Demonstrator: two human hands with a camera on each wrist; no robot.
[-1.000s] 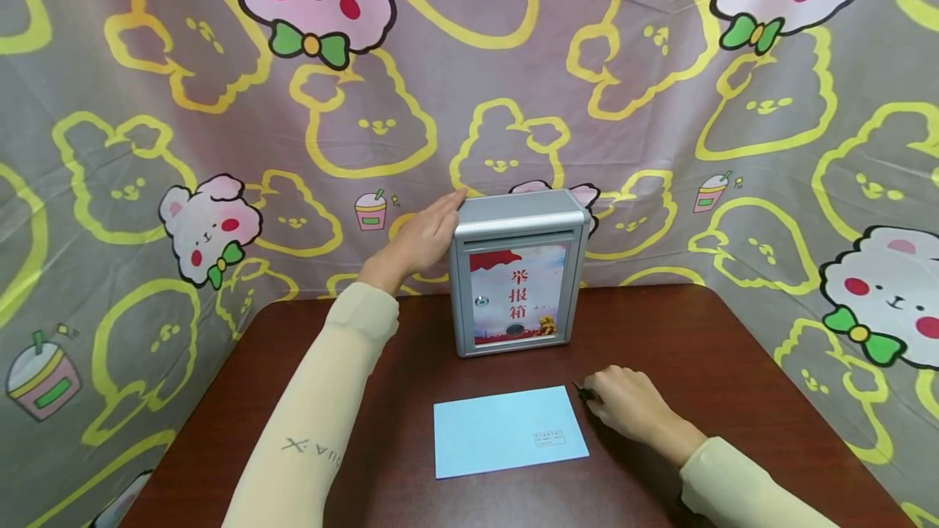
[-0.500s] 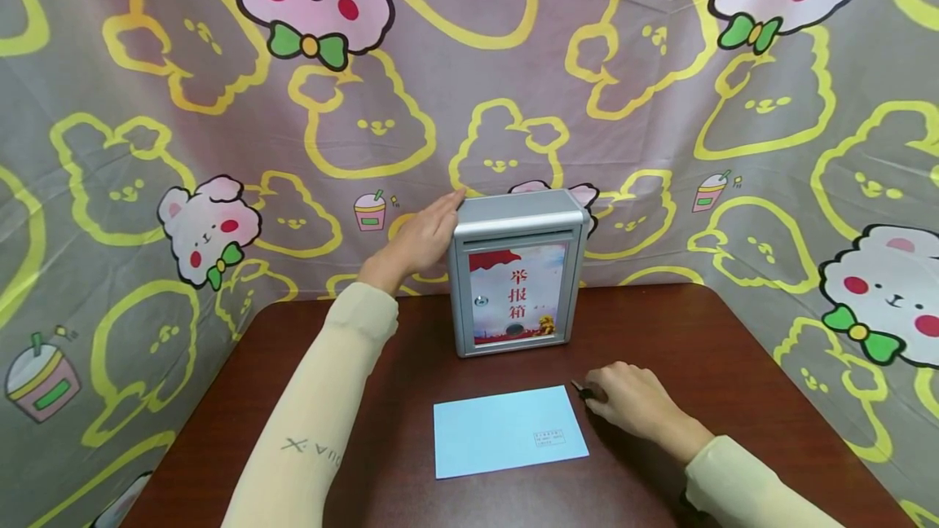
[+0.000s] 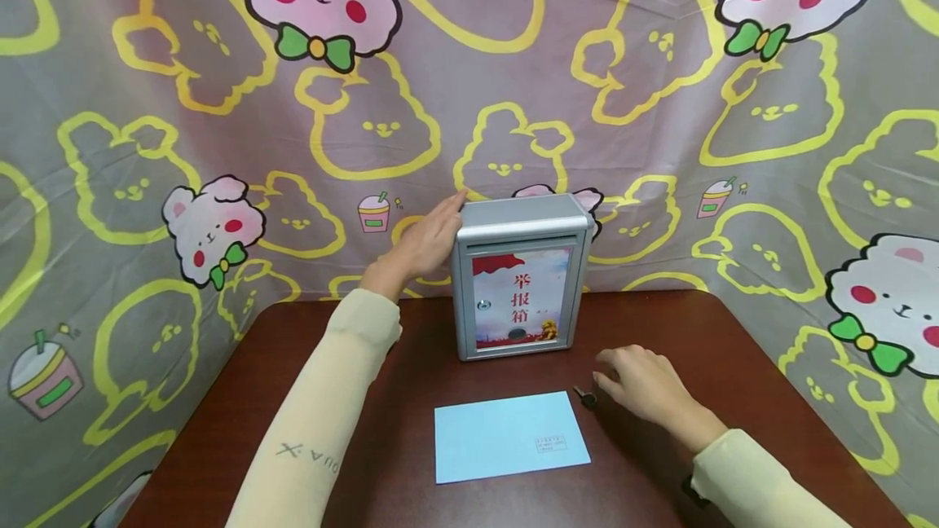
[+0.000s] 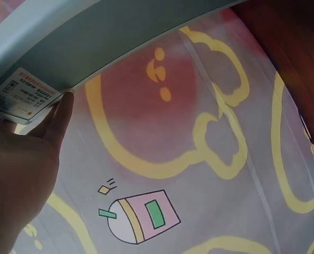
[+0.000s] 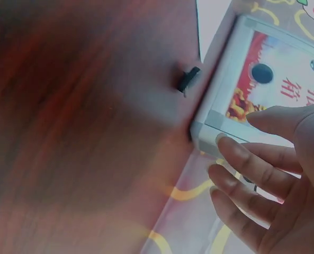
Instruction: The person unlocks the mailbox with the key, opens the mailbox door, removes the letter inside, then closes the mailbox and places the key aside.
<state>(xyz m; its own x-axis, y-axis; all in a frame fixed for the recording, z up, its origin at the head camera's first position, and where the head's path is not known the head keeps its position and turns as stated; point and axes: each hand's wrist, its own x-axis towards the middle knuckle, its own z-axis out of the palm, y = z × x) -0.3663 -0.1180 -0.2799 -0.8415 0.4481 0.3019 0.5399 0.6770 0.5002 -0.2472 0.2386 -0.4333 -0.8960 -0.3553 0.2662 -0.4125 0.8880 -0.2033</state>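
Note:
A silver metal box (image 3: 525,222), with red characters and a round lock (image 3: 484,305) on its front, stands upright on the table. My left hand (image 3: 421,245) rests on its upper left side with fairly straight fingers; in the left wrist view the fingertips touch the side panel beside a white label (image 4: 23,95). To the right of a light blue envelope (image 3: 511,440) lies a small key (image 3: 585,397) with a dark head. Just right of that key hovers my right hand (image 3: 649,385), holding nothing; its loosely bent fingers are apart in the right wrist view.
The reddish-brown table (image 3: 308,398) carries all of these things. Behind the box and along both sides hangs a patterned cloth (image 3: 506,63) with cartoon animals, close to the table's edges.
My right hand has let go of the key, leaving it on the table, and has moved slightly up and to the right. The left hand stays on the box.

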